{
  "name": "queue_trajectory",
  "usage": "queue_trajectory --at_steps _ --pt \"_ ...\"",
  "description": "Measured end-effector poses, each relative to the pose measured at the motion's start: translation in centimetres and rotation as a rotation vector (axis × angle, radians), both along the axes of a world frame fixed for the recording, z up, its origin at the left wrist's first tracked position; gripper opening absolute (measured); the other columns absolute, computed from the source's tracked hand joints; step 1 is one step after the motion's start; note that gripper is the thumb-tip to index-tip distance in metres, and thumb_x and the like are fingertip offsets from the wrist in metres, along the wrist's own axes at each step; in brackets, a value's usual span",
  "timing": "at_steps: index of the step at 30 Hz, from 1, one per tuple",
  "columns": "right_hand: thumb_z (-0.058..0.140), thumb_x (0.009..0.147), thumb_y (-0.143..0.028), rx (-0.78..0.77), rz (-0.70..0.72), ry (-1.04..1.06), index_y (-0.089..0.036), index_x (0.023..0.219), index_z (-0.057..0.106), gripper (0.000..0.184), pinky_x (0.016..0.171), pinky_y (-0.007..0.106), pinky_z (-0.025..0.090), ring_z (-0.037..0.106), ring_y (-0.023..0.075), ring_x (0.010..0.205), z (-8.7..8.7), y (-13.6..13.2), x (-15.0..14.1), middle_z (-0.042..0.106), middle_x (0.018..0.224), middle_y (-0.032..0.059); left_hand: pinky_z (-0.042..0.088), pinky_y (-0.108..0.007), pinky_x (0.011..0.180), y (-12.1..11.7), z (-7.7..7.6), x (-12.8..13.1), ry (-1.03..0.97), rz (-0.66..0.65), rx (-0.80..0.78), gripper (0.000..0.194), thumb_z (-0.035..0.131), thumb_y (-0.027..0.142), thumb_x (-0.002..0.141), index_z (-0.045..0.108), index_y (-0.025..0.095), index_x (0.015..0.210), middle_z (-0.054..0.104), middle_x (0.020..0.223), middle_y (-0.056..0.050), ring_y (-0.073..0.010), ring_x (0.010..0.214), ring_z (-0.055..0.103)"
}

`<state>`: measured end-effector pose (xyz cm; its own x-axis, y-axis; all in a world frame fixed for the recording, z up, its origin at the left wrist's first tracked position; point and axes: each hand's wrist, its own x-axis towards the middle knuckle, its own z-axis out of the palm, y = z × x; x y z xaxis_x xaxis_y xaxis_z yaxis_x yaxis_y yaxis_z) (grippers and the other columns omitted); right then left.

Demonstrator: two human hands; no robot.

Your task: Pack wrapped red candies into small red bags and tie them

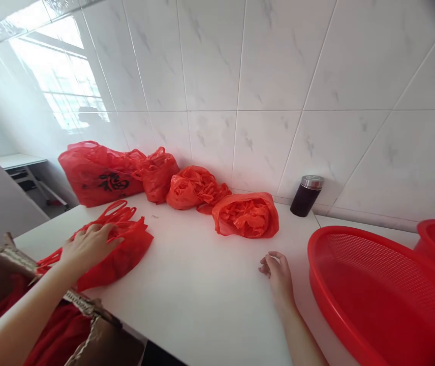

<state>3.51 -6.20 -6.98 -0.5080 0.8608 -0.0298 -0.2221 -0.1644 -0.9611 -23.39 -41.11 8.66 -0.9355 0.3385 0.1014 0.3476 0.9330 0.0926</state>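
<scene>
My left hand [90, 246] lies on a red plastic bag [126, 256] at the left of the white table. Its thumb points right, apart from the other fingers, whose tips are partly hidden in the bag's folds. The bag's loop handles stick up beyond the hand. Over the table's right half hovers my right hand [278, 277], fingers loosely curled and nothing in them. It is nearest to a rolled-open red bag [246, 217] stuffed with crumpled red plastic, and to the rim of a large red plastic basket [324, 284].
Bunched red bags [192, 187] line the tiled wall, beside a big red bag [103, 175] with a black character. A dark flask [306, 195] with a silver lid stands behind the basket. An open cardboard box [114, 338] holding red material sits at the lower left, against the table [202, 300].
</scene>
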Motion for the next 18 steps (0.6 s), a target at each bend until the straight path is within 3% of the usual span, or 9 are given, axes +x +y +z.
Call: queue_trajectory --at_steps 1,3,5,9,13,15,18 --pt "0.067 0.076 -0.045 0.013 0.001 -0.006 -0.023 0.095 0.051 0.034 0.068 0.031 0.052 0.055 0.0119 0.06 0.0 0.0 -0.1 0.061 0.074 -0.0035 0.032 -0.059 0.092 0.4 -0.2 0.4 0.02 -0.008 -0.009 0.054 0.041 0.053 0.083 0.055 0.018 0.122 0.052 0.134 -0.017 -0.0443 0.117 0.046" --pt "0.066 0.076 -0.047 0.041 -0.001 -0.02 -0.023 0.093 0.051 0.033 0.067 0.031 0.051 0.055 0.0123 0.059 0.1 -0.1 -0.4 0.06 0.073 -0.0034 0.032 -0.054 0.097 2.2 -0.5 1.8 0.01 -0.121 -0.011 0.052 0.041 0.055 0.084 0.055 0.026 0.125 0.051 0.138 -0.01 -0.0383 0.121 0.046" --pt "0.066 0.074 -0.048 0.068 0.004 -0.038 -0.022 0.088 0.052 0.033 0.063 0.029 0.049 0.054 0.013 0.057 0.6 -0.7 -0.7 0.059 0.069 -0.0032 0.037 -0.044 0.096 5.1 -0.8 3.7 -0.039 -0.296 -0.012 0.046 0.044 0.057 0.083 0.06 0.032 0.119 0.059 0.13 -0.004 -0.0304 0.115 0.054" --pt "0.066 0.073 -0.046 0.11 0.072 -0.082 -0.021 0.075 0.054 0.028 0.055 0.027 0.046 0.054 0.0144 0.054 2.6 -3.7 1.0 0.059 0.065 -0.0009 0.04 -0.044 0.091 11.4 -1.1 8.0 -0.149 -0.62 0.04 0.039 0.049 0.053 0.082 0.065 0.031 0.11 0.065 0.119 -0.005 -0.0292 0.102 0.061" --pt "0.053 0.086 -0.038 0.359 0.36 -0.267 -0.022 0.078 0.057 0.018 0.067 0.027 0.047 0.057 0.0161 0.07 4.2 -7.3 7.2 0.06 0.073 0.0003 0.041 -0.042 0.088 16.1 -1.9 11.5 -0.289 -0.81 0.101 0.034 0.047 0.048 0.085 0.064 0.03 0.108 0.066 0.112 -0.005 -0.0275 0.101 0.06" --pt "0.053 0.085 -0.039 0.434 0.282 -0.373 -0.023 0.078 0.059 0.018 0.07 0.027 0.048 0.059 0.0172 0.073 4.0 -7.7 11.6 0.06 0.074 0.0007 0.043 -0.04 0.085 17.6 -2.8 12.6 -0.376 -0.856 0.094 0.032 0.045 0.048 0.085 0.063 0.031 0.105 0.066 0.11 -0.004 -0.026 0.099 0.06" --pt "0.056 0.081 -0.048 0.354 -0.015 -0.508 -0.024 0.077 0.063 0.025 0.069 0.028 0.051 0.062 0.0199 0.071 3.7 -5.9 19.5 0.064 0.073 0.0032 0.043 -0.04 0.083 19.3 -4.8 13.7 -0.447 -0.893 0.054 0.029 0.044 0.046 0.086 0.063 0.031 0.102 0.066 0.106 -0.004 -0.0251 0.095 0.061"
